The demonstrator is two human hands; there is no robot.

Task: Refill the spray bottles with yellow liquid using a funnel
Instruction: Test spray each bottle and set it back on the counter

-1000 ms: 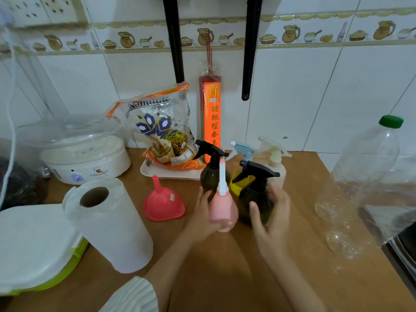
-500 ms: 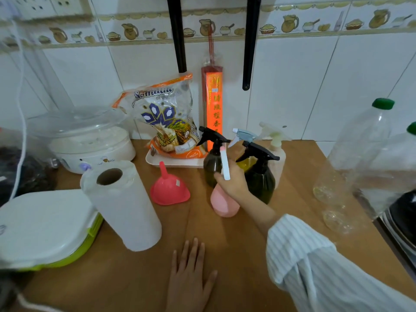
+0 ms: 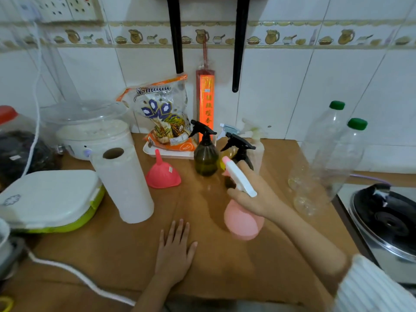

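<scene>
1. At the far left a white lidded container with a green base (image 3: 49, 199) sat on the wooden counter (image 3: 126, 251), with a white appliance under a clear lid (image 3: 90, 131) behind it
2. A roll of paper towel (image 3: 123, 183) stood upright just right of the container
3. The pink funnel (image 3: 162, 174) rested mouth-down on the counter, spout up, just beside the roll and in front of a snack bag on a tray (image 3: 166, 118)
4. My left hand (image 3: 175, 251) lay flat on the counter, palm down, fingers straight and slightly spread, holding nothing
5. A dark spray bottle with a black trigger (image 3: 205, 154) stood behind, with more spray bottles clustered to its right
6. My right hand (image 3: 256, 194) was wrapped around the neck of the pink spray bottle (image 3: 243, 224), fingers curled under its white trigger head (image 3: 239, 179); the bottle was tilted, and I could not tell whether it was clear of the counter
7. Two clear plastic bottles with green caps (image 3: 326, 154) stood at the right, well apart from the funnel
</scene>
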